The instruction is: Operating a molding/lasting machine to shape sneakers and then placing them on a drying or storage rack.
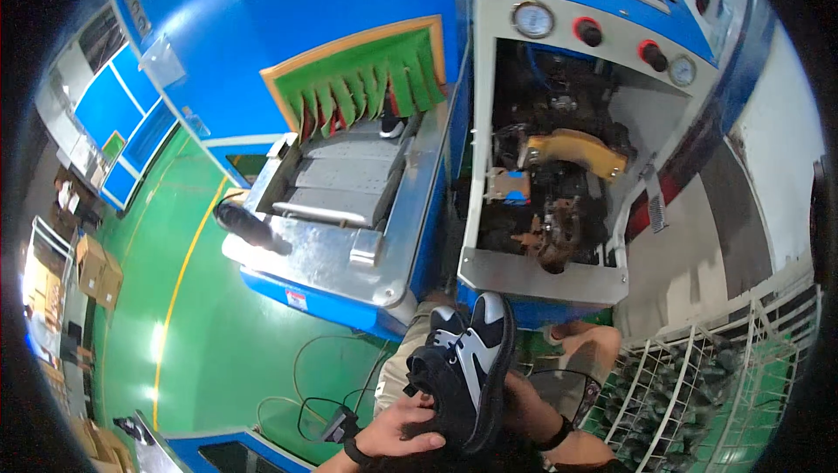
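Note:
Above my lap is a black sneaker [476,359] with white and grey side panels, its toe pointing away from me. A second toe of the same look [447,319] shows just left of it, most of that shoe hidden. My left hand [403,428] is closed at the heel end, fingers curled against the black upper. Against the sole side rests my right hand [522,405], its fingers mostly hidden behind the shoe. A dark shoe-shaped piece [247,224] stands on the metal ledge of the blue machine ahead.
A slatted conveyor [349,167] runs under a green fringed curtain [362,80], where another shoe [391,126] shows. Right of it stands a machine with a yellow curved pad [580,153], gauges and knobs. A white wire rack [698,386] holds several dark shapes. Cables [310,403] lie on the floor.

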{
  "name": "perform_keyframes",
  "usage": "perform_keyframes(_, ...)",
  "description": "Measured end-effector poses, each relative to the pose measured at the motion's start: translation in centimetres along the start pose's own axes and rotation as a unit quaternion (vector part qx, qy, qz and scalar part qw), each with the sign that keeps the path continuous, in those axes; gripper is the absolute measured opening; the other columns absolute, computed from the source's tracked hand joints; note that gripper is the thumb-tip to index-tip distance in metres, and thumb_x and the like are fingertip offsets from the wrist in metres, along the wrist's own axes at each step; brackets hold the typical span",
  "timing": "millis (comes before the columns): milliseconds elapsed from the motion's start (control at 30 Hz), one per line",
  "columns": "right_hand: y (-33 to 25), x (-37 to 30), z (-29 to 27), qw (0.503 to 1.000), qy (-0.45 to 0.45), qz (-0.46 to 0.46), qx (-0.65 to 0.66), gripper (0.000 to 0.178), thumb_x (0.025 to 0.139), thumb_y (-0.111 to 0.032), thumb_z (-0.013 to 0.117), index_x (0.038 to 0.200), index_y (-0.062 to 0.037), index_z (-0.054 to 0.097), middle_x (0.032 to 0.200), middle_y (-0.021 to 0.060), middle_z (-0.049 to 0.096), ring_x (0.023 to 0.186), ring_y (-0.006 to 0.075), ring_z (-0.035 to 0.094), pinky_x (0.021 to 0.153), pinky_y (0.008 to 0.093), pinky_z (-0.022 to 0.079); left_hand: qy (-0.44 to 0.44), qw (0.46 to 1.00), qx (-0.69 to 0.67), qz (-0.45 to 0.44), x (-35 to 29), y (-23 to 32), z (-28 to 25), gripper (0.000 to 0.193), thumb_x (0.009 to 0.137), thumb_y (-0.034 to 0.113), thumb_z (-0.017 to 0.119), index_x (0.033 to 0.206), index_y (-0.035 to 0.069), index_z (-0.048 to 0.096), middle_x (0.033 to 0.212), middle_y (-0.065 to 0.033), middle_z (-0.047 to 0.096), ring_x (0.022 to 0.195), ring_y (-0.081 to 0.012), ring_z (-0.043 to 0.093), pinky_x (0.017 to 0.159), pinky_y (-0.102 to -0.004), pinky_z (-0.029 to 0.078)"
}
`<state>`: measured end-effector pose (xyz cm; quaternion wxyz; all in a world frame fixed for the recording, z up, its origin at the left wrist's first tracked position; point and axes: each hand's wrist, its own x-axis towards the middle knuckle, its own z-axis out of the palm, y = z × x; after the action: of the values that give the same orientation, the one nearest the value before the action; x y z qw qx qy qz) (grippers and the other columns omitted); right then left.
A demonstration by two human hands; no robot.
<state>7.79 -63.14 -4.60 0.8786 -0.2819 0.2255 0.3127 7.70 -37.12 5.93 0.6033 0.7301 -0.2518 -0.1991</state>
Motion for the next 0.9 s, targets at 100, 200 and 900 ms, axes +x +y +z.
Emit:
perform_keyframes(100, 1.4, 0.4, 0.4, 0.998, -0.002, 0.055, -0.011, 0.035, 0.102, -0.03, 0.05, 0.126, -0.0066, 0.057, 0.111, 0.0082, 0.065, 0.098, 0.0218, 0.064, 0.087, 0.0397, 0.054, 0.046, 0.997, 0.005, 0.055, -1.2, -0.4, -0.1, 0.042, 0.081, 0.035, 0.078, 0.081, -0.004, 0.062, 0.091, -0.0205, 0.057, 0.082, -0.036, 0.054, 0.073, -0.0443, 0.04)
perform_keyframes(200, 1.8, 0.8, 1.6, 0.999, 0.022, 0.025, -0.02, 0.035, 0.1, -0.028, 0.051, 0.126, -0.0062, 0.056, 0.111, 0.0087, 0.065, 0.098, 0.0223, 0.065, 0.086, 0.0396, 0.054, -0.021, 0.992, 0.066, 0.101, -1.8, 0.8, -0.3, 0.038, 0.084, 0.037, 0.076, 0.082, 0.001, 0.064, 0.085, -0.0173, 0.056, 0.074, -0.0327, 0.057, 0.079, -0.042, 0.045)
perform_keyframes(900, 3.0, 2.3, 4.6, 0.999, 0.034, -0.012, -0.034, 0.02, 0.086, -0.005, 0.061, 0.104, 0.003, 0.064, 0.097, 0.0131, 0.069, 0.086, 0.0263, 0.069, 0.08, 0.0411, 0.059, 0.123, 0.932, 0.284, -0.191, -4.8, -2.4, -0.2, 0.036, 0.076, 0.027, 0.076, 0.102, 0.006, 0.064, 0.106, -0.02, 0.055, 0.09, -0.0392, 0.061, 0.079, -0.0451, 0.052)
